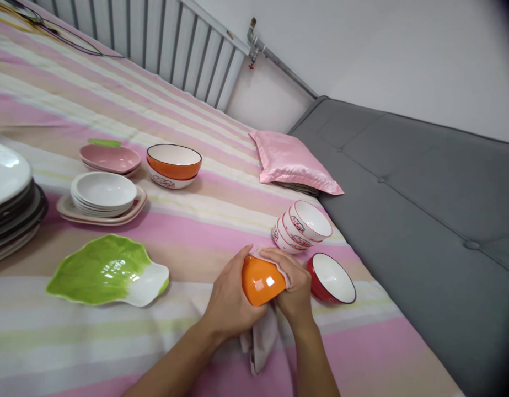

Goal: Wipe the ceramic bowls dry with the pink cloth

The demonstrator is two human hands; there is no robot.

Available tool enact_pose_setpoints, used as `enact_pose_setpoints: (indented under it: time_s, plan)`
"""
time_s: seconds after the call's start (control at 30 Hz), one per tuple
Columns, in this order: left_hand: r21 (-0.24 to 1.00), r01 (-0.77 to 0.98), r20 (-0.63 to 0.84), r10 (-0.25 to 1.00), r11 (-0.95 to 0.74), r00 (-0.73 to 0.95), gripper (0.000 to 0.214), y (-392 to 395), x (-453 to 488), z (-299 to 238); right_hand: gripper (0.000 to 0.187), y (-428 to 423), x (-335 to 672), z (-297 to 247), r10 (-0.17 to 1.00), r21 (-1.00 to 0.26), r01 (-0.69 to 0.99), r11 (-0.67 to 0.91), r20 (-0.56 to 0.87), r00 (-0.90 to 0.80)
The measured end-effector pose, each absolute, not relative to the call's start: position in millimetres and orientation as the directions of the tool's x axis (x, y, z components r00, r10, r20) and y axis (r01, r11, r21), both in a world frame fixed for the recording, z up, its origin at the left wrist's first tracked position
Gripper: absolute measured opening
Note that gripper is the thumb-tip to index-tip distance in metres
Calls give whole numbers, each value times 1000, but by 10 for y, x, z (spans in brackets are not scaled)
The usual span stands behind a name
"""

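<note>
Between my two hands is an orange bowl (260,280), tilted so that its glossy outer side faces me. My left hand (227,300) is wrapped round the bowl's left side. On the other side, my right hand (293,286) grips a pale pinkish cloth (264,342) against the bowl's rim, and the cloth's lower end hangs down between my wrists. Just right of my right hand, a red bowl with a white inside (332,278) rests tilted on the bed. Beyond it leans a stack of white bowls with red rims (304,226). The orange bowl's inside is hidden.
On the striped bedsheet (175,231) lie a green leaf-shaped dish (101,270), small white bowls (105,190) on oblong plates, pink dishes (113,159), an orange bowl on a white one (173,160) and stacked plates (8,176). A pink pillow (293,160) touches the grey headboard (403,193).
</note>
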State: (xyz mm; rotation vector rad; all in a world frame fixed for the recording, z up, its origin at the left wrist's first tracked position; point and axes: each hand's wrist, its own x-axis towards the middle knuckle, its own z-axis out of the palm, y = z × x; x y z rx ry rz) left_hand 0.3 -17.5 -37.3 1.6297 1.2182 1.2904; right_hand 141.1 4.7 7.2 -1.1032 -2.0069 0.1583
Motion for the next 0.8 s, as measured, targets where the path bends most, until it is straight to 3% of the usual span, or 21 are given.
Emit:
enact_pose_setpoints:
  time_s: [0.47,0.8]
  plan:
    - [917,253,304,951,-308,58,86,-185,-7,-367,37,60,1432,65,802,-570,600,561,554,-224]
    - [922,237,304,952,-306,46,89,-188,-25,-347,28,15,1378,76,686,-330,679,655,637,-352]
